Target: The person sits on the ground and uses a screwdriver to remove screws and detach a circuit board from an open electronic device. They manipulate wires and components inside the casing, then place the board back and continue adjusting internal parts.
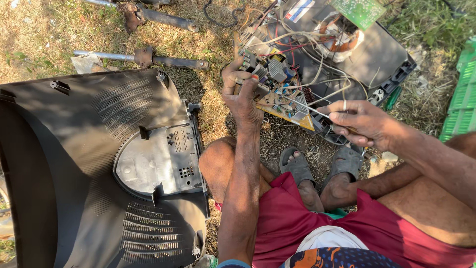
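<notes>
My left hand (pixel 241 92) grips the left edge of a yellowish circuit board (pixel 280 94) crowded with components and wires, holding it tilted above the ground. In my right hand (pixel 361 122) is a thin metal tool (pixel 310 110), a screwdriver by the look of it, whose tip rests on the board's right side. A ring is on one finger of that hand. Behind the board lies an opened television chassis (pixel 377 54) with a picture tube, a copper coil (pixel 342 37) and tangled wires.
A large grey plastic television back cover (pixel 99 168) lies on the dry grass at left. Two rusty metal rods (pixel 144 57) lie at the top left. A green plastic crate (pixel 463 94) sits at the right edge. My knees and sandalled feet (pixel 322 168) are below the board.
</notes>
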Available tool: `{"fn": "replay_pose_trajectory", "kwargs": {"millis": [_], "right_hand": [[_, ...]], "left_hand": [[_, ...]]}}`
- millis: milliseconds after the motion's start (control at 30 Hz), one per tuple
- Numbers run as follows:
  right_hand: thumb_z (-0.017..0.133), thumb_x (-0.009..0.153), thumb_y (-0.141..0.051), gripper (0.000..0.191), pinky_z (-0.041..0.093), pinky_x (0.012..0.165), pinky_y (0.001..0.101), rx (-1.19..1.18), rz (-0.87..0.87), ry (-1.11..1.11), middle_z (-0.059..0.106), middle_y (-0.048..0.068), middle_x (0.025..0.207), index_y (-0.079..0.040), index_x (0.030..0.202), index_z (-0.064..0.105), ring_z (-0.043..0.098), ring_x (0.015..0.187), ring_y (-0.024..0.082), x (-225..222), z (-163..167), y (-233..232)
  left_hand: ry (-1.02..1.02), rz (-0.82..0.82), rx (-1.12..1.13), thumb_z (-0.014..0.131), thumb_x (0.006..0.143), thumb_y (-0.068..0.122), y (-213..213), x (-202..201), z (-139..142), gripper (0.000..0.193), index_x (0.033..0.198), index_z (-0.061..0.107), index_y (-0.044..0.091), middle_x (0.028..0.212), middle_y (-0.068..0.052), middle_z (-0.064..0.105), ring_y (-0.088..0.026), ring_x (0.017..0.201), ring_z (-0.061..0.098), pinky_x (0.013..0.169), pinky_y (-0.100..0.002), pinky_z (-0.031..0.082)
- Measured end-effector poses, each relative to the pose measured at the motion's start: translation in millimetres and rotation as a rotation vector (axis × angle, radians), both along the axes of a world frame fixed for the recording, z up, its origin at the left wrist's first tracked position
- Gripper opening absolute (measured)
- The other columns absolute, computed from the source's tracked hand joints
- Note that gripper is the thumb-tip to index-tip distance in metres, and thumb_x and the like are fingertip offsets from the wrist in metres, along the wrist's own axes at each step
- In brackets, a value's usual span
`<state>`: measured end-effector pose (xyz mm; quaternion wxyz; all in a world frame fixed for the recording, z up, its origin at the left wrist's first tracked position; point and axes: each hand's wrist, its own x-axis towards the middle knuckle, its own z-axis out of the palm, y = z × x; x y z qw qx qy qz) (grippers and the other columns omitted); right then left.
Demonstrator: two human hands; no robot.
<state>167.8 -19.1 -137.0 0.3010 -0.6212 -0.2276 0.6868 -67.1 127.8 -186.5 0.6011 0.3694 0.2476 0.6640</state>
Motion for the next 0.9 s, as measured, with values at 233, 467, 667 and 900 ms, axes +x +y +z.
{"fn": "replay_pose_trajectory", "kwargs": {"millis": [233,467,667,900], "right_hand": [[0.062,0.102,-0.018,0.033,0.046,0.06,0.0275,0.696,0.527,-0.643,0.064,-0.003,0.084,-0.006,0.131,0.07,0.056,0.071,0.007,-3,4,7],[0.062,0.097,-0.013,0.034,0.043,0.053,0.0363,0.331,0.141,-0.6,0.062,0.006,0.068,-0.004,0.129,0.072,0.05,0.058,0.015,-61,1,-17],[0.062,0.098,-0.011,0.034,0.056,0.069,0.0314,0.457,-0.167,-0.671,0.077,0.01,0.098,-0.004,0.13,0.069,0.07,0.077,0.012,-120,-20,-32],[0.065,0.099,-0.012,0.027,0.057,0.076,0.0355,0.623,-0.369,-0.846,0.077,0.016,0.108,-0.005,0.125,0.07,0.074,0.087,0.019,-171,-45,-32]], "left_hand": [[-0.01,0.002,0.014,0.068,0.083,-0.008,-5,4,7,0.012,0.086,0.066,0.003,0.137,-0.013,0.056,-0.015,0.111,0.063,0.094,-0.032,0.057],[-0.063,0.029,-0.053,0.066,0.083,-0.009,-7,2,12,0.011,0.082,0.064,0.002,0.136,-0.013,0.057,-0.016,0.107,0.065,0.084,-0.03,0.062],[-0.097,0.032,-0.032,0.066,0.081,-0.008,-7,8,13,0.009,0.085,0.063,0.0,0.134,-0.012,0.056,-0.015,0.087,0.068,0.066,-0.031,0.064],[-0.17,0.042,-0.156,0.061,0.076,-0.006,5,-1,4,0.024,0.096,0.07,0.004,0.125,-0.026,0.061,-0.023,0.087,0.072,0.067,-0.033,0.065]]}}
